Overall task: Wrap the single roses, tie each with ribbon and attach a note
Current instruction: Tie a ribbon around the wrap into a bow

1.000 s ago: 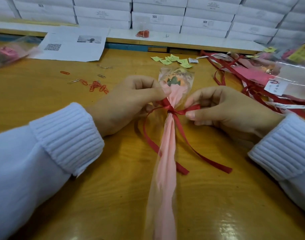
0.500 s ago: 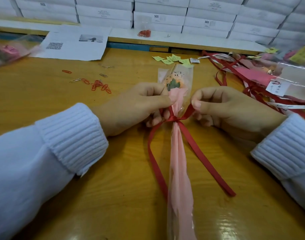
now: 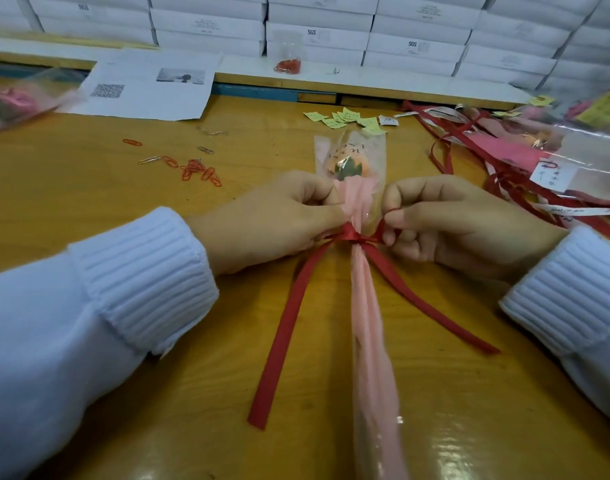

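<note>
— Why grip both sides?
— My left hand (image 3: 279,220) and right hand (image 3: 445,226) each pinch the ribbon (image 3: 282,334) beside the knot (image 3: 351,234), to cinch it, I judge. The rose (image 3: 352,168) lies mid-tabletop (image 3: 89,202), bloom toward the far edge.

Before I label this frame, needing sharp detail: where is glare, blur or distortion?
Head view: glare streaks the table at bottom right; the wrapped rose at left edge is blurred; the wide angle bows the white boxes; the ribbon knot is sharp.

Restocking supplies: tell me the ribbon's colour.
Plain red; the ribbon shows in the head view.
</note>
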`<state>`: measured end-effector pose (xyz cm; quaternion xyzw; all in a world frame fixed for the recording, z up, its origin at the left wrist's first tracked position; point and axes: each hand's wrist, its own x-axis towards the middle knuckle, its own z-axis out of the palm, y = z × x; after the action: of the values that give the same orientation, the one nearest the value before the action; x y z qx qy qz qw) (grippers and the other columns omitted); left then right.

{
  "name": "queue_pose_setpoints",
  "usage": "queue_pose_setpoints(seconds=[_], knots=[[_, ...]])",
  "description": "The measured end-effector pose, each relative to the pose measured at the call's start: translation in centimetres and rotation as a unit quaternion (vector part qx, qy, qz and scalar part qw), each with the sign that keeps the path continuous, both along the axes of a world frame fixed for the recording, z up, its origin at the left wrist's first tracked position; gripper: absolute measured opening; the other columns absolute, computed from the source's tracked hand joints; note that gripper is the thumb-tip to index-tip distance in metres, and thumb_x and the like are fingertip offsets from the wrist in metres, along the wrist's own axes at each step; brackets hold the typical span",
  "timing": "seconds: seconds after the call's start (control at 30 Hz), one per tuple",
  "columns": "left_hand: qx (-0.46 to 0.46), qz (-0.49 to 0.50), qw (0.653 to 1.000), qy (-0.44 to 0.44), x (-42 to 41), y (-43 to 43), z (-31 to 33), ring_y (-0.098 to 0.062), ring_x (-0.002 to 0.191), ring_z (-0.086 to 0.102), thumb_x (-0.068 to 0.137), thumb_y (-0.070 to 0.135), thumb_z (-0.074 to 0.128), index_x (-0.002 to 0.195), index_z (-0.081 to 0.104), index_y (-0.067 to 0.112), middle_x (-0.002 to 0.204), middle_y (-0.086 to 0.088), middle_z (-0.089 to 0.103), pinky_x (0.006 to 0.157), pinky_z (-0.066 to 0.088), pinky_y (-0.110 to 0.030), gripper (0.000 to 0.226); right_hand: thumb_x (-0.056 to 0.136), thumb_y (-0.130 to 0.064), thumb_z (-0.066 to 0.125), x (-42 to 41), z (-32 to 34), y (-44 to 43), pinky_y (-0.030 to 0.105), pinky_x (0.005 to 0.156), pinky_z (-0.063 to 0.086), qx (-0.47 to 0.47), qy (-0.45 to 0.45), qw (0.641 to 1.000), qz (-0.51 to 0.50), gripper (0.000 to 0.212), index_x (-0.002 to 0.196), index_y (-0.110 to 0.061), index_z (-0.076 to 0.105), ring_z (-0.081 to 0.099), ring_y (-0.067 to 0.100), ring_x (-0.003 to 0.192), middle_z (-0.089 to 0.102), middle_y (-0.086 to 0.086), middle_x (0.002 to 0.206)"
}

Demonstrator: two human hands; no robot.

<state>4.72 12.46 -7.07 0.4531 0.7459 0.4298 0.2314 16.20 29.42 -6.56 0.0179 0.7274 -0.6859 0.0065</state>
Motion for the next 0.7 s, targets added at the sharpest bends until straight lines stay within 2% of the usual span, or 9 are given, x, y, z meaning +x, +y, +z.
queue_pose_setpoints(seconds=[0.07,0.13,0.2,0.4,0.53,0.63,0.7], knots=[[-0.007,0.023,1.000,0.018,-0.08,0.10,-0.19,-0.009,0.044,0.040,0.093,0.026,0.054,0.077,0.059,0.000,0.051,0.005,0.048,0.042,0.034,-0.015,0.031,0.080,-0.006,0.062,-0.01,-0.01,-0.17,0.015,0.040,0.039,0.095,-0.013,0.995,-0.019,0.011,0.071,-0.004,0.057,0.048,0.011,0.046,0.057,0.007,0.060],[-0.013,0.039,0.998,0.040,-0.13,0.23,-0.30,-0.005,0.042,0.040,0.092,0.026,0.055,0.077,0.060,0.000,0.047,0.009,0.046,0.040,0.034,-0.012,0.031,0.086,-0.006,0.061,-0.02,0.16,-0.35,0.015,0.039,0.036,0.173,-0.027,0.984,-0.041,0.016,0.071,-0.005,0.056,0.045,0.011,0.044,0.054,0.007,0.057],[-0.027,0.058,0.995,0.074,-0.24,0.37,-0.37,0.000,0.041,0.043,0.091,0.026,0.057,0.073,0.061,0.004,0.045,0.012,0.048,0.040,0.034,-0.008,0.029,0.088,-0.007,0.059,-0.02,0.37,-0.34,0.015,0.038,0.035,0.208,-0.047,0.976,-0.052,0.019,0.070,-0.006,0.055,0.043,0.010,0.041,0.052,0.005,0.053],[-0.066,0.076,0.990,0.098,-0.37,0.46,-0.28,0.000,0.039,0.043,0.092,0.028,0.055,0.065,0.058,0.011,0.041,0.016,0.047,0.038,0.032,-0.008,0.032,0.085,-0.018,0.061,-0.02,0.88,-0.41,0.016,0.037,0.033,0.214,-0.083,0.972,-0.052,0.027,0.063,-0.006,0.053,0.039,0.012,0.039,0.048,0.005,0.048],[-0.075,0.103,0.991,0.046,-0.66,0.44,-0.21,-0.010,0.040,0.043,0.094,0.029,0.049,0.058,0.054,0.016,0.040,0.009,0.048,0.044,0.038,-0.020,0.039,0.088,-0.022,0.059,-0.09,0.70,-0.42,0.015,0.037,0.033,0.204,-0.088,0.972,-0.076,0.035,0.055,-0.009,0.053,0.039,0.012,0.037,0.048,0.006,0.046],[-0.086,0.108,0.990,-0.015,-0.84,0.44,0.01,-0.008,0.034,0.040,0.095,0.024,0.048,0.060,0.054,0.011,0.038,0.005,0.047,0.037,0.034,-0.014,0.037,0.090,-0.014,0.056,-0.27,0.45,-0.32,0.016,0.035,0.033,0.164,-0.088,0.977,-0.102,0.037,0.053,-0.009,0.052,0.039,0.013,0.036,0.049,0.007,0.047],[-0.089,0.105,0.990,-0.026,-0.92,0.40,0.08,-0.007,0.034,0.040,0.094,0.022,0.049,0.060,0.054,0.011,0.039,0.005,0.047,0.036,0.033,-0.014,0.036,0.090,-0.009,0.054,-0.37,0.29,-0.27,0.016,0.033,0.033,0.124,-0.088,0.981,-0.122,0.035,0.056,-0.008,0.049,0.039,0.013,0.037,0.049,0.007,0.048]])
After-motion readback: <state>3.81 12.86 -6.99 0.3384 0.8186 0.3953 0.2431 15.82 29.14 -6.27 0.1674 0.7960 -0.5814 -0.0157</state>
